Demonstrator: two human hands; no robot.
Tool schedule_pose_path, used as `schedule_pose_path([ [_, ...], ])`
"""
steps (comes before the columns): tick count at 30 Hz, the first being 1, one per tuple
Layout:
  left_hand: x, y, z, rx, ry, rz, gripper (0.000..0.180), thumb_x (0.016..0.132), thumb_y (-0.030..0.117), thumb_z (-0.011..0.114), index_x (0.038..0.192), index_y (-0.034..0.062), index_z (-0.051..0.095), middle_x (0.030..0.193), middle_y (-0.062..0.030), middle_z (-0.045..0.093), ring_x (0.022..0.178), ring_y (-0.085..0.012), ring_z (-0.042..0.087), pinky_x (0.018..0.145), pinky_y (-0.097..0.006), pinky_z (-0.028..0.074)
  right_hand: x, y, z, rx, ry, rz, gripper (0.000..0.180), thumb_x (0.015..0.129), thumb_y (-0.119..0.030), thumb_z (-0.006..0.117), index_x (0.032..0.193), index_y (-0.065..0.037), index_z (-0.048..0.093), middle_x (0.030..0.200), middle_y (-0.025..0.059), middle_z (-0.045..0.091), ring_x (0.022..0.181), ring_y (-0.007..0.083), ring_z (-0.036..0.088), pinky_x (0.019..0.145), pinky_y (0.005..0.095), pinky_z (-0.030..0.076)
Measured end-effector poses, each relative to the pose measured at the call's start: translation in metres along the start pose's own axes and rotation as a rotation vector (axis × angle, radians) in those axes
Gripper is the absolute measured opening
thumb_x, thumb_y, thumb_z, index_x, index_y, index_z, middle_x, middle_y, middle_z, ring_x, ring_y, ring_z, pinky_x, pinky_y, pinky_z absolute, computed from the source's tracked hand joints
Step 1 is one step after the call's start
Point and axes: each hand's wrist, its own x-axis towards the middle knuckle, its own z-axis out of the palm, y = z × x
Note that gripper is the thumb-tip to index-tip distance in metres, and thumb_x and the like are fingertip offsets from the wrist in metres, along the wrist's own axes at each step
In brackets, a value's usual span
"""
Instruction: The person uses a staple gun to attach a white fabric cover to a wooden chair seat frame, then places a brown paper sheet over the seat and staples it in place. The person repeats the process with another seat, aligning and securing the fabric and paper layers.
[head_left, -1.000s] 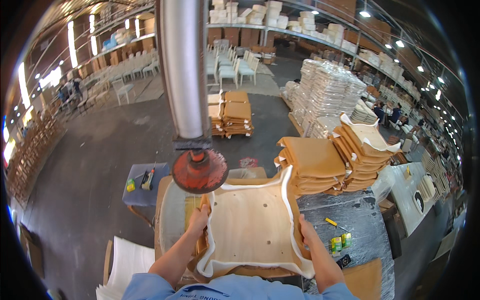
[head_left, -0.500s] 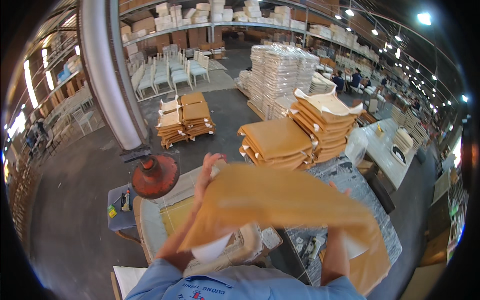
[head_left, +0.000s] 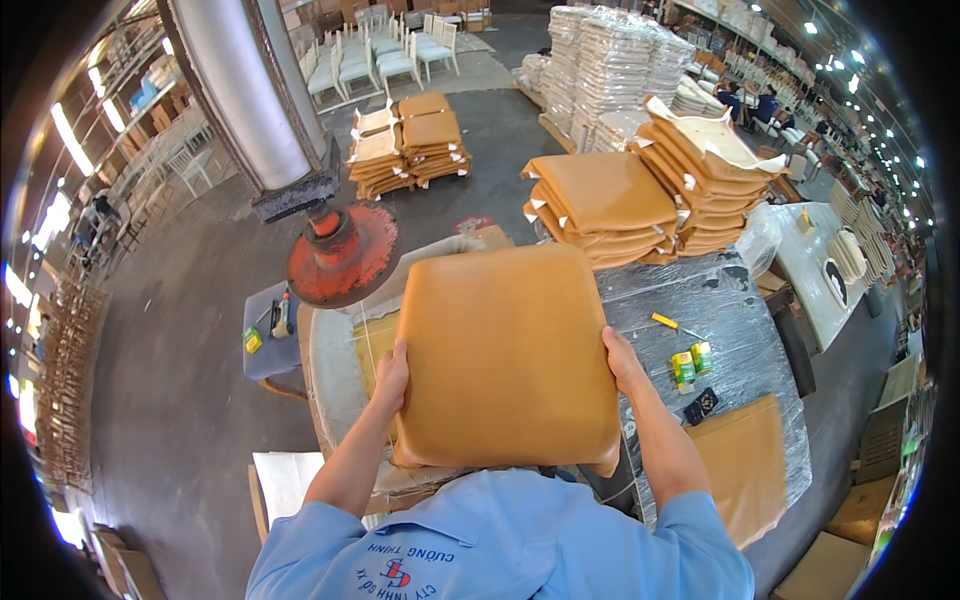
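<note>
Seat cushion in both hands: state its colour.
Tan-orange seat cushion, plain, no pattern; head view.

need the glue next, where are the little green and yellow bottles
In the head view the green and yellow bottles stand on the plastic-covered table, just right of the right hand gripping the tan seat cushion.

A single fisheye view from a camera worn on the person's head looks steeply down over the blue-shirted shoulders point(head_left: 500, 540), close above a tan seat cushion point(head_left: 505, 360) held between the left hand point(head_left: 392, 375) and right hand point(head_left: 622, 362). It faces forward across the plastic-wrapped tabletop point(head_left: 740, 320) toward stacked cushions point(head_left: 640, 190) and the far warehouse floor. Straight edges, such as the grey column point(head_left: 250, 90), bend toward the dark circular rim. No second view shares the scene.
</note>
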Motion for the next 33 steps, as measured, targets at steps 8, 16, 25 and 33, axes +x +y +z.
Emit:
schedule_pose_path([
  [8,-0.009,-0.023,-0.003,0.615,0.256,0.074,0.080,0.111,0.065,0.026,0.135,-0.0024,0.061,0.130,-0.0328,0.069,0.124,-0.0522,0.063,0.105,-0.059,0.048,0.049,0.021,0.036,-0.779,0.286,-0.055,0.077,0.105,-0.061,0.055,0.149,0.003,0.053,0.139,0.0287,0.067,0.131,0.0400,0.064,0.111,0.0463,0.049],
  [16,0.009,-0.035,0.009,0.597,0.297,0.100,0.081,0.111,0.066,0.024,0.132,-0.0016,0.063,0.127,-0.0319,0.070,0.120,-0.0522,0.065,0.103,-0.059,0.049,0.144,-0.050,0.066,-0.969,0.277,-0.071,0.087,0.105,-0.070,0.042,0.160,-0.002,0.040,0.146,0.0357,0.059,0.138,0.0505,0.056,0.117,0.0542,0.042],
  [25,0.003,-0.037,0.003,0.528,0.301,0.105,0.079,0.111,0.064,0.026,0.135,-0.0011,0.063,0.127,-0.0309,0.070,0.122,-0.0510,0.064,0.103,-0.058,0.049,-0.007,0.045,0.011,-0.699,0.148,-0.296,0.066,0.116,-0.048,0.034,0.153,0.004,0.050,0.150,0.0294,0.059,0.144,0.0417,0.054,0.120,0.0432,0.038],
  [33,-0.008,-0.001,0.020,0.551,0.240,0.189,0.067,0.113,0.055,0.034,0.126,-0.0013,0.068,0.122,-0.0304,0.072,0.119,-0.0491,0.065,0.102,-0.054,0.050,-0.120,0.084,-0.004,-0.502,0.454,-0.203,0.059,0.116,-0.043,0.039,0.111,0.007,0.069,0.104,0.0220,0.074,0.102,0.0334,0.067,0.090,0.0448,0.050],
])
